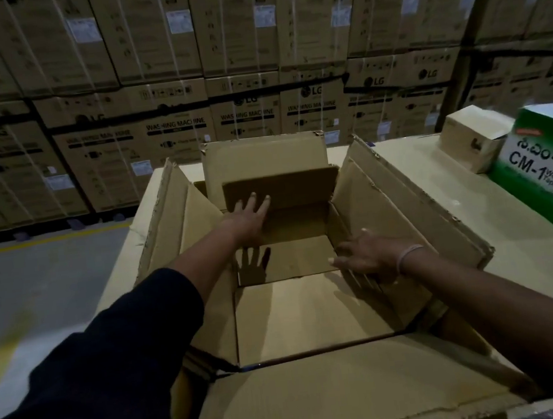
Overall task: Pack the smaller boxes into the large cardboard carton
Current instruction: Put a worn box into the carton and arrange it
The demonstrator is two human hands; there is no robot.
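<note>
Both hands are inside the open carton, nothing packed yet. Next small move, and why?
Probably draw the right hand out toward the small brown box beside the green CM-1 box: the carton floor looks bare, its flaps stand open, and the left hand presses the far wall.

The stacked cartons [246, 109] along the back wall, at 12 o'clock, carry the brand mark "LG" with its round logo, legible on at least 4 faces of the lower row. Beneath the mark, 3 faces near the middle read "WASHING MACHINE" in bold capitals above a dark bar. White stickers [179, 21] on the upper row bear print too small and blurred to read, as do the handling symbols. At 2 o'clock, the green and white box [546, 171] shows "CM-1" and "Wonder Tape", with a line in another script ending in "-1" above. No other text is legible.
</note>
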